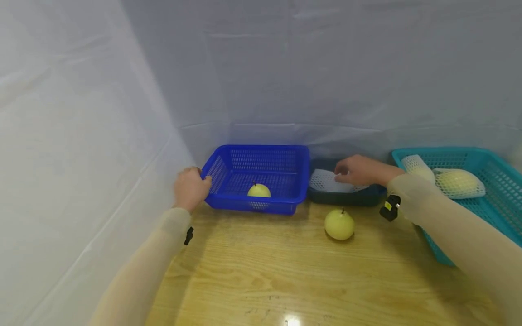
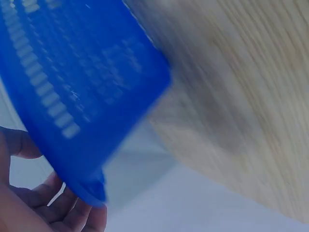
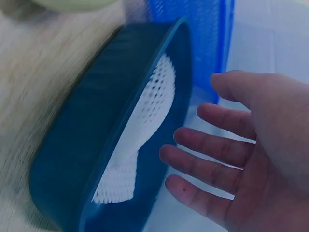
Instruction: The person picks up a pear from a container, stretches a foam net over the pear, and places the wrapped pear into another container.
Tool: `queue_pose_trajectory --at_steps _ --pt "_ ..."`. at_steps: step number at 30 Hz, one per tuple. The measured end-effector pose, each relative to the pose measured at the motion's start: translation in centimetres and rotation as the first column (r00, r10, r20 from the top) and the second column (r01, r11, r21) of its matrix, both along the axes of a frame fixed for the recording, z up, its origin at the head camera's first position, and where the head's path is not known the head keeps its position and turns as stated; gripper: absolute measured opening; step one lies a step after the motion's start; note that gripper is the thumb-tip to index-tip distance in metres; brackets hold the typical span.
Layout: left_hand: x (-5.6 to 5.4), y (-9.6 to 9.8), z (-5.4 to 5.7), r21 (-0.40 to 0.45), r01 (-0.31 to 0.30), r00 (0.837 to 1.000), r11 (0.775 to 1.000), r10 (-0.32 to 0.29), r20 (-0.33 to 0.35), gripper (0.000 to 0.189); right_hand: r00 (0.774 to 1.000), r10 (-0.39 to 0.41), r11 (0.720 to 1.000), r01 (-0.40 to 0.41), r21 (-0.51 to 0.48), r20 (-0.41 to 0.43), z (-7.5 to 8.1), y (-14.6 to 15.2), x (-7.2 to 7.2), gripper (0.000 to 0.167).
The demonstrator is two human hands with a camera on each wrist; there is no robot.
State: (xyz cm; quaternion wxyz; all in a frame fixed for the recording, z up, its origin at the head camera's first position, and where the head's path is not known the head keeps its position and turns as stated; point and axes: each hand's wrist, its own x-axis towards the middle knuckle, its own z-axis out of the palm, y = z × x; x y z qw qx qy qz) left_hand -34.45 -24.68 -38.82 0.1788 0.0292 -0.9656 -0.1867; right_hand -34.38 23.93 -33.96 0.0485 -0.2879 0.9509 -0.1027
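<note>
My left hand (image 1: 190, 188) grips the left rim of a blue plastic basket (image 1: 267, 199); in the left wrist view its fingers (image 2: 72, 212) meet the rim. A yellow-green pear (image 1: 259, 190) lies inside that basket. My right hand (image 1: 363, 170) hovers over a dark green bin (image 1: 346, 198). In the right wrist view its fingers (image 3: 212, 142) are spread and hold nothing. White foam net sleeves (image 3: 152, 104) lie in the bin. Another bare pear (image 1: 340, 224), stem up, sits on the table in front of the bin.
A teal basket (image 1: 489, 156) at the right holds pears in foam nets (image 1: 458, 183); my right forearm crosses over its near side. Pale sheeting (image 1: 310, 81) hangs behind and at the left. The wooden table (image 1: 261, 271) stretches toward me.
</note>
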Motion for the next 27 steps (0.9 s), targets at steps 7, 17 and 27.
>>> queue_pose_trajectory --at_steps 7,17,27 --pt "1.7 3.4 0.9 -0.013 0.084 0.994 0.996 -0.085 -0.074 0.032 0.993 -0.067 0.997 0.062 0.053 0.098 -1.3 0.8 -1.8 0.050" --pt "4.2 6.7 1.6 0.089 0.168 0.984 0.982 -0.162 -0.069 0.023 0.987 -0.110 0.990 0.099 0.096 0.115 -2.6 0.9 -2.7 0.051" --pt "6.0 8.7 1.6 0.080 0.255 0.964 0.964 -0.247 -0.104 0.018 0.987 -0.115 0.991 0.105 0.083 0.114 -3.4 0.9 -2.8 0.052"
